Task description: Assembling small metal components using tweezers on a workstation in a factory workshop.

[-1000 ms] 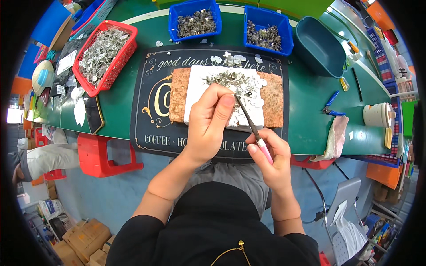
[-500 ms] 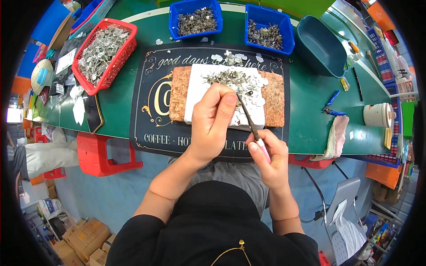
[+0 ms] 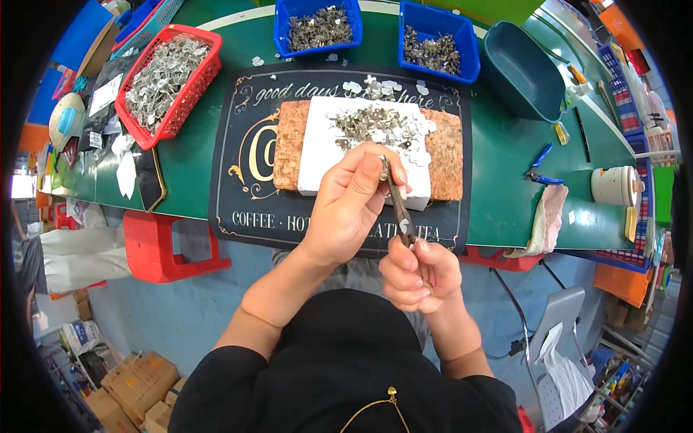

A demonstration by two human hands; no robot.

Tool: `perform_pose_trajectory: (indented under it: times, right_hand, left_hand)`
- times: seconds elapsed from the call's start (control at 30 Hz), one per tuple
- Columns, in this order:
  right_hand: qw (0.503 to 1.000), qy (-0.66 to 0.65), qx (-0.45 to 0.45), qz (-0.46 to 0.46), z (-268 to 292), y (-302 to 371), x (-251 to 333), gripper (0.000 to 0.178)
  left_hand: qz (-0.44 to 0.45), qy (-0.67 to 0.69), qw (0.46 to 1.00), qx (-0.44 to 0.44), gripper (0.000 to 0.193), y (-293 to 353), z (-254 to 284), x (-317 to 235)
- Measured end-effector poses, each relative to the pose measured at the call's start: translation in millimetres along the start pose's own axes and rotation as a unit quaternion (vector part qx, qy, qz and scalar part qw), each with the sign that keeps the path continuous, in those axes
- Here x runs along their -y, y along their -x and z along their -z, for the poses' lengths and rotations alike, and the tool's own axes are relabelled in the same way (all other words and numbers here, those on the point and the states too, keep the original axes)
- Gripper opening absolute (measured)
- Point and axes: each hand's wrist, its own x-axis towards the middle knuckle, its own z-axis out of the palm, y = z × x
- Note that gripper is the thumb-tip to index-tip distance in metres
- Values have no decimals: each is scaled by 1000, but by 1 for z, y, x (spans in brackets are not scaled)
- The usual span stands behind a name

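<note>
My left hand (image 3: pixel 350 206) is closed in a pinch in front of the white block, on a small metal piece (image 3: pixel 383 173) mostly hidden by the fingers. My right hand (image 3: pixel 422 274) is nearer to me, its fingers curled round the lower end of a long, slim dark metal tool (image 3: pixel 398 206) that looks like long-nose pliers. The tool's far end meets the pinched piece at my left fingers. Just beyond the hands, a heap of small metal parts (image 3: pixel 372 124) lies on the white block (image 3: pixel 317 144), which rests on a reddish-brown brick (image 3: pixel 444 155).
Two blue bins (image 3: pixel 278 25) (image 3: pixel 473 54) of small parts stand at the back. A red basket (image 3: pixel 202 79) of pale pieces is at left, a dark green tub (image 3: pixel 523 72) at right. Blue-handled cutters (image 3: pixel 541 166), a cloth (image 3: pixel 546 220) and a lidded pot (image 3: pixel 613 186) lie nearer on the right.
My left hand has drawn slightly back toward me from the heap. My right hand has come nearer to me and left, its grip changed, and the tool now stands more upright with its pink handle hidden.
</note>
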Motion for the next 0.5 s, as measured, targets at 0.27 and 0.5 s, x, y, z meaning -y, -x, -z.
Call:
perform_pose_trajectory:
  times: [0.27,0.5]
  right_hand:
    - [937,271,-141,169,-8,23,6,28]
    - [362,749,-523,187,-4,70,73,19]
  left_hand:
    - [-87,-333,938,-35,21,4,11,-22]
    - [-148,-701,692,-88,14,-27,54,-43]
